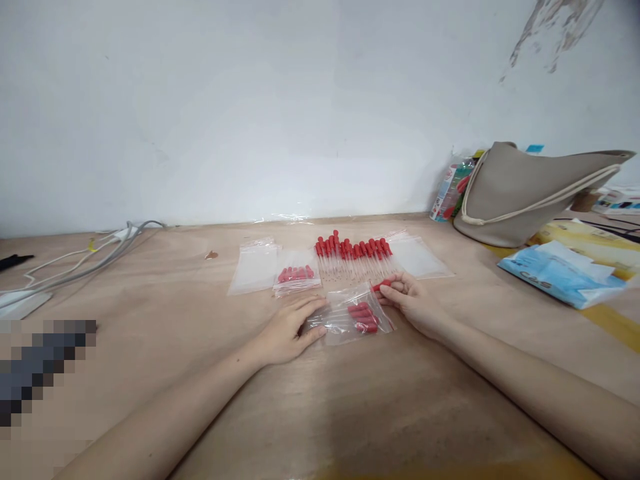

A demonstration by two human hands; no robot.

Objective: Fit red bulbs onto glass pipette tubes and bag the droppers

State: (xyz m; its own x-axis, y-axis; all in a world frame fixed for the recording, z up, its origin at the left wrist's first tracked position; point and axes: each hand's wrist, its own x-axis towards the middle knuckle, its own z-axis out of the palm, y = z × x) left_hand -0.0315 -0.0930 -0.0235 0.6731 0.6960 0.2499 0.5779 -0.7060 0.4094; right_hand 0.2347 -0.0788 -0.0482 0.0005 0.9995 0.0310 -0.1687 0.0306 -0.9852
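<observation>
A clear zip bag [340,333] lies flat in front of me with several red-bulbed droppers [364,319] inside, bulbs towards the right. At its left end, my left hand [295,328] grips the plastic between thumb and fingers. My right hand [407,300] pinches the red bulb of another dropper [381,285] at the bag's right end; its tube is hard to make out. Behind the bag, a row of loose droppers [353,252] lies with red bulbs pointing to the wall. A filled bag of droppers [296,275] rests to the left of this row.
Flat clear bags [254,267] lie at the left, and more bags [417,257] at the right. A grey drawstring bag [520,193], a bottle [447,190] and a blue tissue pack [555,275] stand or lie on the right. Cables [110,250] cross the far left.
</observation>
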